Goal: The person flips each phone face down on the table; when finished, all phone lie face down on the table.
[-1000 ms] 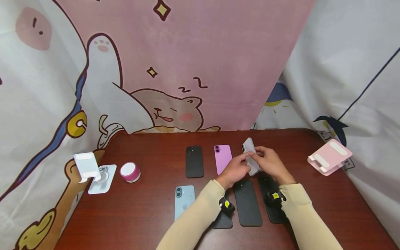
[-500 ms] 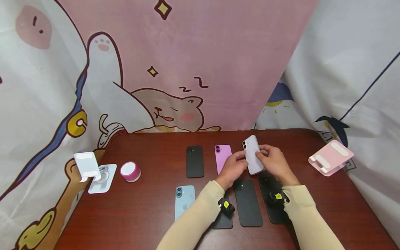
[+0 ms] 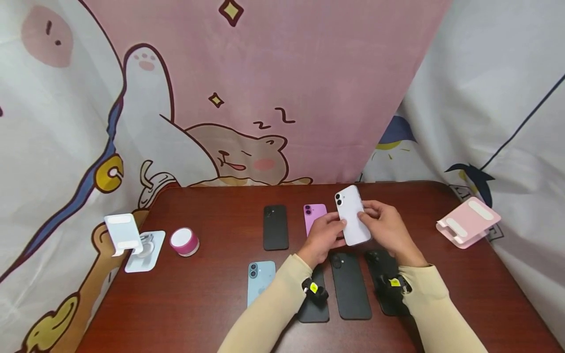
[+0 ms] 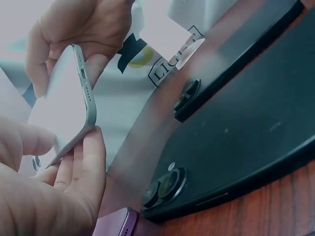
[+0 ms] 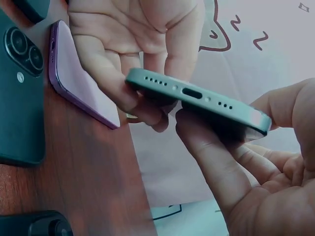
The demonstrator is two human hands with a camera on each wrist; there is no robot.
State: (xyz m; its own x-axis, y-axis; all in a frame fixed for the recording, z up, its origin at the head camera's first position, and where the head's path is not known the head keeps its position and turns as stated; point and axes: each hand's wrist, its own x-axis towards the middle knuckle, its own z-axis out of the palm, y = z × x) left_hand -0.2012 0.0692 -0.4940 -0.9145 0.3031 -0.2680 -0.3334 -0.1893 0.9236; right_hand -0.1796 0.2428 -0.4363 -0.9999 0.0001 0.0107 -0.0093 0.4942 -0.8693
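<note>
A pale lavender-white phone [image 3: 354, 218] is held up off the table, its back and two camera lenses facing me in the head view. My left hand [image 3: 324, 236] pinches its left edge, thumb on the back. On the opposite edge my right hand [image 3: 390, 233] grips it, thumb also on the back and fingers behind. The right wrist view shows the phone's bottom edge [image 5: 197, 94] with its charging port. Behind my left hand lies a pink phone [image 3: 314, 218], partly covered. Black phones lie under my wrists, among them the middle one [image 3: 351, 287].
A black phone [image 3: 275, 227] and a light blue phone [image 3: 260, 279] lie left of my hands. Farther left are a pink jar with a white lid [image 3: 184, 242] and a white folding stand [image 3: 144, 255]. A pink stand [image 3: 469, 223] sits at the right edge of the table [image 3: 212, 304].
The phone has turned from a slanted, edge-on pose to show its full back. Both hands keep hold of it; it has risen slightly and my left hand has shifted a little left.
</note>
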